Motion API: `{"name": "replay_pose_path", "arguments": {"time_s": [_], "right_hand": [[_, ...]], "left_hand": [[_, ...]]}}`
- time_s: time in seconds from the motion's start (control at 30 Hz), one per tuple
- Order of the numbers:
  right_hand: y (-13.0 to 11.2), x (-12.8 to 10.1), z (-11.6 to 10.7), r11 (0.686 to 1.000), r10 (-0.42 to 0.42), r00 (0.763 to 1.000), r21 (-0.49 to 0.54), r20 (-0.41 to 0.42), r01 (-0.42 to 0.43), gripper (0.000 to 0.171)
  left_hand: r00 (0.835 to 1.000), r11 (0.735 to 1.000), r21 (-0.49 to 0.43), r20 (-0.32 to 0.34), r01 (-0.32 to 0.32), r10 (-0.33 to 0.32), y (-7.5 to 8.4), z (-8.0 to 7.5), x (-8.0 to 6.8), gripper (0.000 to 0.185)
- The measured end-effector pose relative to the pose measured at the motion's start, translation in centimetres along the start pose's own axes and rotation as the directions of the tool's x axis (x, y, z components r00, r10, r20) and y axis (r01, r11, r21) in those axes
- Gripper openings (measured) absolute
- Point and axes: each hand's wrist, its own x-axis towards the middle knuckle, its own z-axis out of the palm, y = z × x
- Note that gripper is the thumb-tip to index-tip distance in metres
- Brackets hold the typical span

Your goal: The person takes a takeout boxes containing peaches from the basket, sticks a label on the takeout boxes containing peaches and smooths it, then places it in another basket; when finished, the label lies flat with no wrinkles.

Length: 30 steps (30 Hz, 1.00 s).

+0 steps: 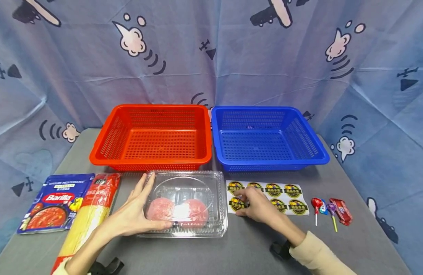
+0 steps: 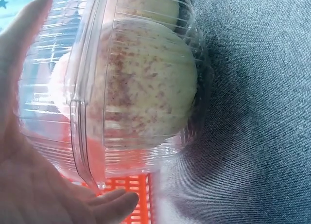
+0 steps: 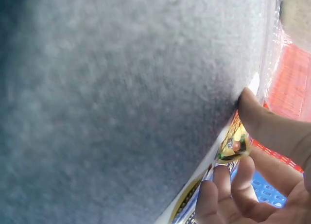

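Observation:
A clear plastic clamshell box (image 1: 194,183) lies on the grey table in front of the red basket, with two round pinkish fruits (image 1: 161,208) inside. My left hand (image 1: 135,212) lies against the box's left side, fingers straight and thumb stretched along the front edge. In the left wrist view the palm (image 2: 29,185) presses the box wall (image 2: 82,112), with a speckled fruit (image 2: 146,88) behind it. My right hand (image 1: 256,204) rests on a white sticker sheet (image 1: 287,198) to the right of the box. Thumb and finger pinch one round sticker (image 3: 233,145) at the sheet's edge.
A red basket (image 1: 149,108) and a blue basket (image 1: 259,109) stand side by side at the back, both with nothing in them. A Barilla sauce pouch (image 1: 54,202) and a spaghetti pack (image 1: 91,214) lie at the left. Two lollipops (image 1: 316,206) and a red sweet wrapper (image 1: 341,211) lie at the right.

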Motion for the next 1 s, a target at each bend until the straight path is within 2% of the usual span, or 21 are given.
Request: {"name": "replay_pose_path", "arguments": {"time_s": [0.1,0.2,0.33,0.4,0.5,0.67,1.0], "right_hand": [[0.14,-0.23,-0.01,1.000,-0.021,0.999,-0.008,-0.031,0.021,0.043],[0.33,-0.43,0.00,0.998,-0.052,0.997,-0.031,-0.048,0.051,0.042],[0.49,-0.49,-0.01,0.994,-0.093,0.995,-0.057,-0.047,0.090,0.047],[0.54,-0.46,-0.02,0.994,-0.100,0.994,-0.043,-0.049,0.097,0.054],[0.55,-0.45,0.01,0.995,-0.096,0.993,-0.025,-0.062,0.095,0.055],[0.41,-0.60,0.13,0.993,-0.115,0.990,-0.044,-0.085,0.111,0.040],[0.34,-0.78,0.25,0.986,-0.162,0.980,-0.070,-0.118,0.154,0.040]], "left_hand": [[1.000,1.000,-0.009,0.002,0.006,-0.006,0.10,-0.06,-0.01,0.141],[1.000,1.000,-0.012,0.004,0.011,-0.011,0.16,-0.09,-0.03,0.141],[1.000,1.000,-0.014,0.008,0.013,-0.012,0.17,-0.08,-0.04,0.141],[1.000,1.000,-0.014,0.009,0.010,-0.010,0.14,-0.06,-0.03,0.140],[1.000,1.000,-0.014,0.009,0.007,-0.007,0.11,-0.02,-0.02,0.140],[1.000,1.000,-0.014,0.010,0.011,-0.011,0.12,0.01,-0.03,0.140],[1.000,1.000,-0.012,0.017,0.022,-0.022,0.29,-0.06,-0.08,0.140]]}}
